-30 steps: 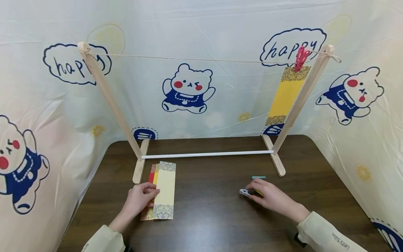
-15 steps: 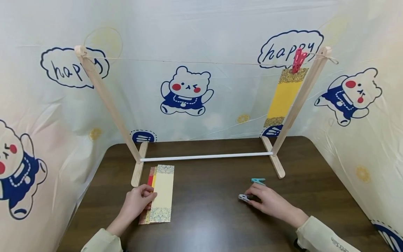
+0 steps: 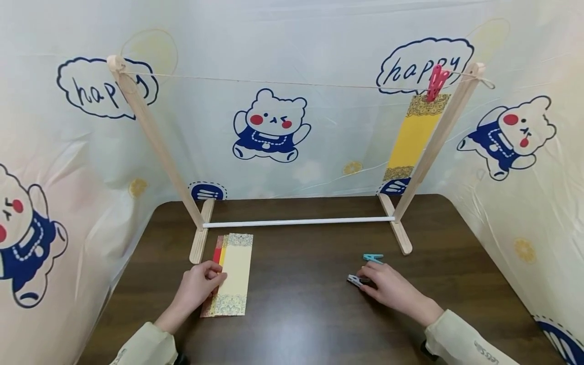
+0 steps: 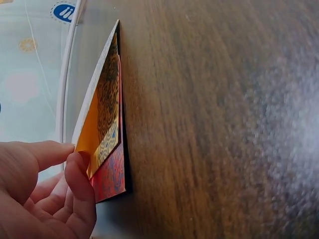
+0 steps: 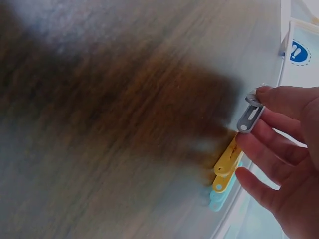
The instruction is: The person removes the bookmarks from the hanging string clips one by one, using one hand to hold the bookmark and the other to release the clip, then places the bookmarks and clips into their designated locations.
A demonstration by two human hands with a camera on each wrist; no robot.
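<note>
My left hand (image 3: 196, 288) pinches the left long edge of a small stack of paper strips on the table. The top strip is a cream one (image 3: 234, 274) with patterned ends; yellow (image 3: 223, 257) and red (image 3: 216, 255) strips peek out at its left. In the left wrist view the pinched edge is raised, showing a yellow face (image 4: 88, 149) above a red strip (image 4: 110, 179). My right hand (image 3: 394, 290) pinches a grey clothespin (image 5: 250, 117) between thumb and fingers. A yellow clothespin (image 5: 227, 162) and a light-blue one (image 3: 372, 257) lie by that hand.
A wooden stand with left (image 3: 155, 137) and right (image 3: 442, 137) posts, joined by a white rod (image 3: 296, 222), rises behind the hands. On its string (image 3: 274, 82), near the right post, a red clothespin (image 3: 436, 83) holds a yellow strip (image 3: 412, 139). A printed curtain surrounds the table.
The strips have shifted slightly left under my left hand, their near ends most. My right hand has drawn back slightly, showing more of the light-blue clothespin; it keeps the grey one.
</note>
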